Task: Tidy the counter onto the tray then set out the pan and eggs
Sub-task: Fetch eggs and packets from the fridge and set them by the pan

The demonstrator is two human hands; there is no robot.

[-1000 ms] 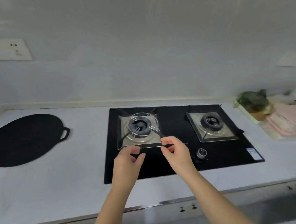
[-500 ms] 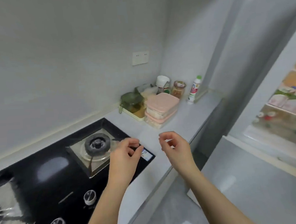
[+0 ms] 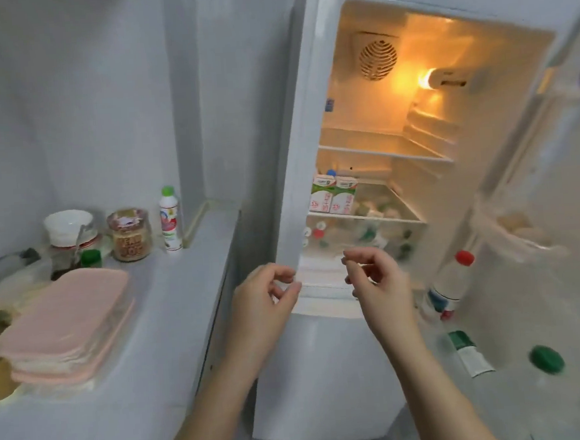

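Note:
I face an open, lit fridge (image 3: pixel 379 138). Pale rounded shapes that may be eggs (image 3: pixel 518 222) sit blurred in a door shelf at the right. My left hand (image 3: pixel 263 304) and my right hand (image 3: pixel 377 279) hover side by side before the fridge's lower front edge, fingers loosely curled and apart, nothing in either. Stacked pink-lidded boxes (image 3: pixel 66 325) rest on the counter (image 3: pixel 170 297) at the left. The pan is out of view.
Behind the boxes stand a white-lidded jar (image 3: pixel 68 232), a brown jar (image 3: pixel 130 234) and a green-capped bottle (image 3: pixel 170 218). Two milk cartons (image 3: pixel 335 194) sit on a fridge shelf. The open door at right holds a red-capped bottle (image 3: pixel 452 280) and green-capped bottles (image 3: pixel 545 360).
The view swung right, from the hob past the counter's end to the open fridge. Both hands stayed in front of me, empty, and now hover at the fridge.

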